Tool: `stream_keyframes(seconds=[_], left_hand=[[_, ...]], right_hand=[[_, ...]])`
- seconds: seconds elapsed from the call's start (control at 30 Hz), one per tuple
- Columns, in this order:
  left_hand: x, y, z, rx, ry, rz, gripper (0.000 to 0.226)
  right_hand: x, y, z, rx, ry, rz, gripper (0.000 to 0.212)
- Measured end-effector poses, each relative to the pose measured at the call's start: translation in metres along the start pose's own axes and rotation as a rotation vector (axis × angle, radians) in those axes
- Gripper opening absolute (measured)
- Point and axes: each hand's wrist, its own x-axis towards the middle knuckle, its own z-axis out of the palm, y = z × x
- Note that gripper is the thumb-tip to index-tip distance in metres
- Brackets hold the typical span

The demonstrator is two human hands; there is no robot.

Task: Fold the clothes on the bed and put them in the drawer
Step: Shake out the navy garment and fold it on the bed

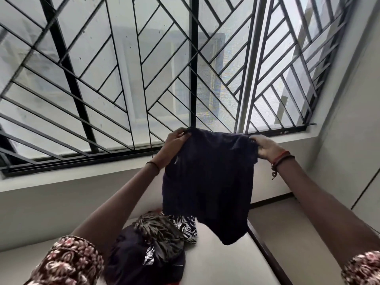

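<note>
Over the pale bed [218, 264] and its heap of patterned clothes [162, 233], the dark navy cloth garment [209, 182] hangs limp, seemingly soft and light; your left hand [175, 140] and right hand [265, 148] pinch its 2 top corners, likely the best hold.

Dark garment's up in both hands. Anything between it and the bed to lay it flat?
Partly. The left hand and right hand grip the dark garment by its top corners. The pile of clothes lies on the bed below and left of its hem; right of the pile the bed shows bare. No drawer visible.
</note>
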Motion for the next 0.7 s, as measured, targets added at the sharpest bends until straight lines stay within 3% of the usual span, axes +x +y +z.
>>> stream_keyframes(seconds=[0.13, 0.2, 0.27, 0.37, 0.5, 0.7], left_hand=[[0.013, 0.016, -0.001, 0.100, -0.129, 0.054, 0.012], [0.017, 0.022, 0.000, 0.201, -0.234, 0.049, 0.015], [0.019, 0.026, 0.003, 0.264, -0.317, 0.037, 0.017], [0.019, 0.032, 0.008, 0.280, -0.388, 0.038, 0.015], [0.018, 0.030, 0.003, 0.241, -0.408, 0.016, 0.018], [0.004, 0.032, -0.027, 0.241, -0.503, -0.093, 0.026]], right_hand=[[-0.006, 0.023, 0.010, -0.294, -0.023, 0.115, 0.031], [-0.005, 0.029, 0.017, -0.561, 0.016, -0.003, 0.024], [0.000, 0.031, 0.026, -0.529, -0.108, -0.259, 0.042], [-0.007, 0.033, 0.051, -0.486, -0.395, -0.427, 0.045], [-0.005, 0.039, 0.069, -0.477, -0.365, -0.575, 0.019], [-0.008, 0.025, 0.075, -0.489, -0.362, -0.561, 0.022]])
